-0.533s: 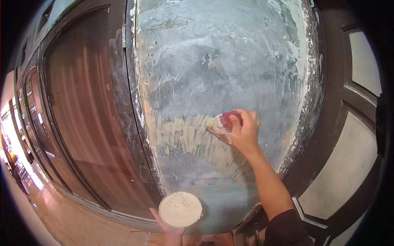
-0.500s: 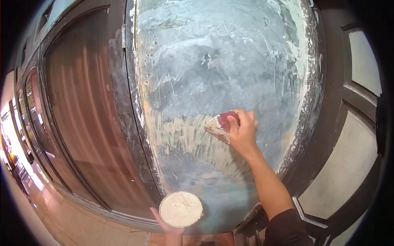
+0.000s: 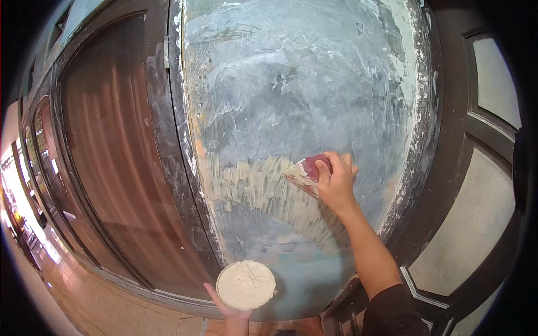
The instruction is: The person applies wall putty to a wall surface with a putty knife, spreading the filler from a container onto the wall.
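Right hand (image 3: 335, 185) clamps its grip on the red scraper (image 3: 304, 172), blade pressed flat to the grey wall panel (image 3: 302, 89) mid-height; left hand (image 3: 232, 308) cups the round putty tub (image 3: 245, 284), low and near.

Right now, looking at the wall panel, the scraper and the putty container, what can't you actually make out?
- Head view: the handle of the scraper is hidden by the right hand.
- Head view: the left hand is mostly covered by the round container and cut off by the lower edge.
- Head view: the container's depth cannot be told from above.
- Head view: the grey wall panel is bent near the rim.
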{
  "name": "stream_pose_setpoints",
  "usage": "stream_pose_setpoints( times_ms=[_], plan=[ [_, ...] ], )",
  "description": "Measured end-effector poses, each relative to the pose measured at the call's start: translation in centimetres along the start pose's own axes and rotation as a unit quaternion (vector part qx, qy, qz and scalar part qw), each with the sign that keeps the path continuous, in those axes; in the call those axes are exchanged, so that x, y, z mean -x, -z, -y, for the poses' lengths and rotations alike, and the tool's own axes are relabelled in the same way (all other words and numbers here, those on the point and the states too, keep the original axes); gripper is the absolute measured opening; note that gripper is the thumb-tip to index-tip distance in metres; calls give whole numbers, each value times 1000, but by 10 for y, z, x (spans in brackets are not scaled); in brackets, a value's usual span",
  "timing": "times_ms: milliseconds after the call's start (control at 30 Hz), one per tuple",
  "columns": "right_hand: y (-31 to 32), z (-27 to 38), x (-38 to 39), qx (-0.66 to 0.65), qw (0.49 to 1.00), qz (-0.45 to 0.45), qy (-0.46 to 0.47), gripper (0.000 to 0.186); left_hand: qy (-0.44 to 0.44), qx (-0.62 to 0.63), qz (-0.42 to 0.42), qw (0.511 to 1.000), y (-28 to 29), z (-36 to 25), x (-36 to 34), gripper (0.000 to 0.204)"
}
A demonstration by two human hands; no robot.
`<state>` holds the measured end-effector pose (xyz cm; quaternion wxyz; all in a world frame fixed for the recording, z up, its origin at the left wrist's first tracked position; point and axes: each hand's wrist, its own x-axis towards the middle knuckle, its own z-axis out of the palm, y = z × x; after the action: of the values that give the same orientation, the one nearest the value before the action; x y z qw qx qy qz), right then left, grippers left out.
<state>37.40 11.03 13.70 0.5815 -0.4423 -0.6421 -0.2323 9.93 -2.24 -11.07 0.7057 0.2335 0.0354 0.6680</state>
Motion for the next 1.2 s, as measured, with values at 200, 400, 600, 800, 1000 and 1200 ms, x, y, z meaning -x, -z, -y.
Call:
stream_pose_setpoints(
  times_ms=[200,400,600,800,1000,1200],
  plan=[
    [7,-10,-20,-28,994,-67,-76,22,3,11,-3,1000,0,-2,2,109],
    [-2,0,-1,-6,1000,-27,2,23,3,35,-26,999,2,1,1,107],
    [8,-7,-29,-19,994,-80,-66,27,8,39,24,999,-12,-4,2,108],
    [42,23,-14,-211,975,-29,57,6,-18,18,-2,1000,-34,-22,-14,109],
    [70,67,14,-106,916,142,359,22,-12,112,21,993,-89,-50,-24,109],
    [90,75,28,-39,863,167,475,22,-40,14,45,998,-109,-60,-25,104]
  ],
)
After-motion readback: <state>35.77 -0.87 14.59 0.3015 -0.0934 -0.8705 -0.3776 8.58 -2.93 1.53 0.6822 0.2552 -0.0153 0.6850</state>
